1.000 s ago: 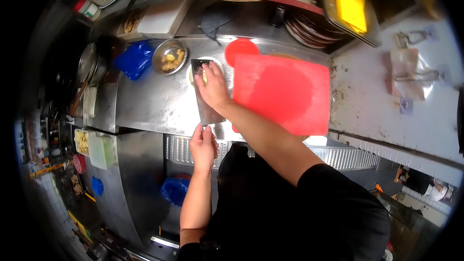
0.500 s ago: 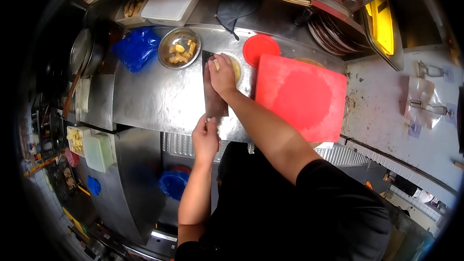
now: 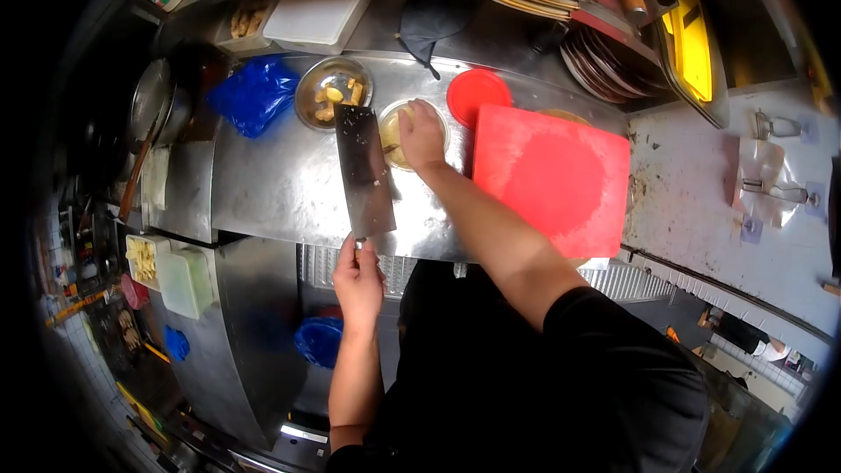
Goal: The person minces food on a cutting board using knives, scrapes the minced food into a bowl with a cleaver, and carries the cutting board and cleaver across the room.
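Observation:
My left hand [image 3: 357, 287] is closed around the short handle of a cleaver [image 3: 366, 180]. Its broad, dark blade points away from me over the steel counter, with small pale bits stuck to it. Just right of the blade, my right hand [image 3: 422, 136] reaches over a round tub [image 3: 388, 131] of pale yellow mince. Its fingers are partly stretched at the tub, with nothing visible held in them; the fingertips are partly hidden. Behind the blade tip stands a steel bowl [image 3: 307, 114] with yellow, peeled ginger-like pieces.
A red cutting board [image 3: 547, 184] lies at right, with a round red lid [image 3: 478, 96] beside it. A blue plastic bag [image 3: 254, 95] sits at the counter's left. Behind are a lidded white container [image 3: 320, 13] and a dark cap [image 3: 431, 26].
The cleaver has moved left and toward me, away from the tub, in my left hand. My right hand has left the blade and is now at the tub.

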`<state>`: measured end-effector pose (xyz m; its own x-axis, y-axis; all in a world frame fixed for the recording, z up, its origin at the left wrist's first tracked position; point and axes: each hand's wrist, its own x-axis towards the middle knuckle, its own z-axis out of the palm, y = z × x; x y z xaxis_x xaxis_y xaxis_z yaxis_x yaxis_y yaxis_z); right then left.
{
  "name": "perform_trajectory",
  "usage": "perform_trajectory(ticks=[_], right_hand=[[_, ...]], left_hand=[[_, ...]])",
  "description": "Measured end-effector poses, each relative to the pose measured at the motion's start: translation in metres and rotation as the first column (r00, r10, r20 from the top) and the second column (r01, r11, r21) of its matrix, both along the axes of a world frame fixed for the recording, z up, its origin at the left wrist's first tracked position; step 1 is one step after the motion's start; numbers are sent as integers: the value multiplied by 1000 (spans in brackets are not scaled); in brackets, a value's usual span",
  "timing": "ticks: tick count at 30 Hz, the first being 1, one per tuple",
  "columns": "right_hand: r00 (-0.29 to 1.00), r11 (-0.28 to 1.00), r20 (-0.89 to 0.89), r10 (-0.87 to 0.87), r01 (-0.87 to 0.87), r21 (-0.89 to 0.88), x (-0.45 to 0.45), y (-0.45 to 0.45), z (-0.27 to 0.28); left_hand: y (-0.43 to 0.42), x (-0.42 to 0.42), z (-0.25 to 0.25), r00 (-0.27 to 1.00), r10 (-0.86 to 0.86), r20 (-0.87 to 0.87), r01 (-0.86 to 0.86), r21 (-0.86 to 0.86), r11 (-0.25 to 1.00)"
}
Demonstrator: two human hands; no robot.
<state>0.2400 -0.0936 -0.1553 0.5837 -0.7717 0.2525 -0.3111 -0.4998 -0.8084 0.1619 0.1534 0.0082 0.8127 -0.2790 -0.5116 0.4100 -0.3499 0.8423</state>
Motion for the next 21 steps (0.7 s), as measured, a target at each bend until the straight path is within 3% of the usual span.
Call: perform_trajectory(ticks=[8, 11, 13, 14, 15, 17, 21], right_hand=[[961, 993, 252, 117, -114, -26, -8, -29, 94], [945, 950, -137, 297, -307, -62, -4, -50, 77], [975, 938, -7, 220, -210, 275, -2, -54, 73], [985, 886, 45, 165, -168, 433, -5, -61, 71], [977, 728, 206, 55, -181, 661, -15, -69, 84], [869, 271, 395, -298, -320, 908, -44, -75, 132], [798, 147, 409, -443, -385, 911, -157, -99, 174]], left_hand=[[14, 5, -19, 999, 43, -17, -45, -87, 995], [12, 6, -19, 989, 97, -114, -109, -105, 988], [7, 10, -23, 977, 123, -172, -150, -155, 976], [10, 11, -32, 971, 130, -202, -171, -200, 965], [11, 11, -38, 961, 137, -240, -195, -240, 951], [10, 11, -42, 953, 70, -294, -169, -329, 929], [-5, 6, -53, 909, -107, -403, -86, -432, 898]])
